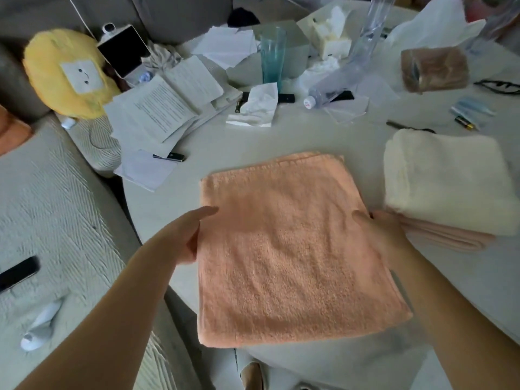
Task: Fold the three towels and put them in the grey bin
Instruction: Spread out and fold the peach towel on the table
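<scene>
An orange towel (287,249), folded into a rectangle, lies flat on the white table (219,142) in front of me. My left hand (185,235) holds its left edge, fingers tucked under the cloth. My right hand (380,229) grips its right edge, thumb on top. To the right a folded cream towel (447,178) rests on top of a folded pink towel (450,237). No grey bin shows in this view.
The far half of the table is crowded: loose papers (157,108), a teal tumbler (272,56), a lying plastic bottle (332,85), crumpled tissues (257,106), a tissue box (330,32), a battery (465,123). A sofa with a yellow plush (64,74) and a phone (17,273) is on the left.
</scene>
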Demonstrator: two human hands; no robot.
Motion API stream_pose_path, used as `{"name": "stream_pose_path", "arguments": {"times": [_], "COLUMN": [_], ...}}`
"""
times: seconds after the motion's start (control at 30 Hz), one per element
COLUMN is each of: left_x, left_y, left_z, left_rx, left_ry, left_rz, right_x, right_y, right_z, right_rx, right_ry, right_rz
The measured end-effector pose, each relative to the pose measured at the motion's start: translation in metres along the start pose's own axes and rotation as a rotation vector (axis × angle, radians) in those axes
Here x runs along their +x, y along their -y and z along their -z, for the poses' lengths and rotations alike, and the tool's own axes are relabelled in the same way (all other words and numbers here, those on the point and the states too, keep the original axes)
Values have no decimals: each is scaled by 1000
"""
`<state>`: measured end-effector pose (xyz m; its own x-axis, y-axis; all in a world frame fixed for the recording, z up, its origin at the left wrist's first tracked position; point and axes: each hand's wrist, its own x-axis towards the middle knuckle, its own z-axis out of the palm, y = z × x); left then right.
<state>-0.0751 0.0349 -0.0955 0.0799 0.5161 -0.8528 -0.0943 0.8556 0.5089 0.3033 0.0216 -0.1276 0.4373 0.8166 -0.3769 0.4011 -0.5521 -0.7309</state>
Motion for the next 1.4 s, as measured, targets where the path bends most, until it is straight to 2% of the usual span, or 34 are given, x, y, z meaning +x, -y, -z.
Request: {"name": "stream_pose_path", "arguments": {"times": [0.13,0.2,0.27,0.33,0.4,0.5,0.57,0.7,0.77,0.83,0.9,0.97,1.13,1.3,1.37,1.4], "left_x": [0,1,2,4,8,8,14,26,23,20,19,18,26,51,62,67], "left_y": [3,11,18,21,18,23,26,22,24,32,31,17,-34,-76,-84,-88], "left_z": [-3,-7,-14,-20,-23,-15,-9,8,21,23,19,20,29,24,21,19], "left_rx": [-61,-65,41,123,127,-167,-169,-229,-140,61,225,286,162,-7,13,120], "left_ry": [103,81,71,61,157,320,212,-304,-501,-575,-552,-545,-440,-302,-237,-263], "left_rz": [-23,-160,-339,-428,-402,-235,-219,-343,-380,-360,-345,-324,-311,-386,-380,-419], "right_x": [-1,0,-1,-3,-4,-2,-1,-4,-9,-16,-20,-22,0,61,82,89], "right_y": [-8,-11,-11,-12,-11,-11,-9,-6,-8,-11,-12,-8,22,70,81,83], "right_z": [2,3,3,4,4,3,-1,-1,-2,-6,-9,-8,-17,-46,-48,-48], "right_rx": [-23,-24,-14,-4,4,-47,-118,-249,-280,-298,-306,-310,-391,-192,-119,-131], "right_ry": [6,-2,-11,-9,5,-3,-8,-65,-95,-58,-7,51,29,-2,19,68], "right_rz": [-21,-24,-27,-13,5,50,96,183,216,207,172,136,179,154,168,192]}}
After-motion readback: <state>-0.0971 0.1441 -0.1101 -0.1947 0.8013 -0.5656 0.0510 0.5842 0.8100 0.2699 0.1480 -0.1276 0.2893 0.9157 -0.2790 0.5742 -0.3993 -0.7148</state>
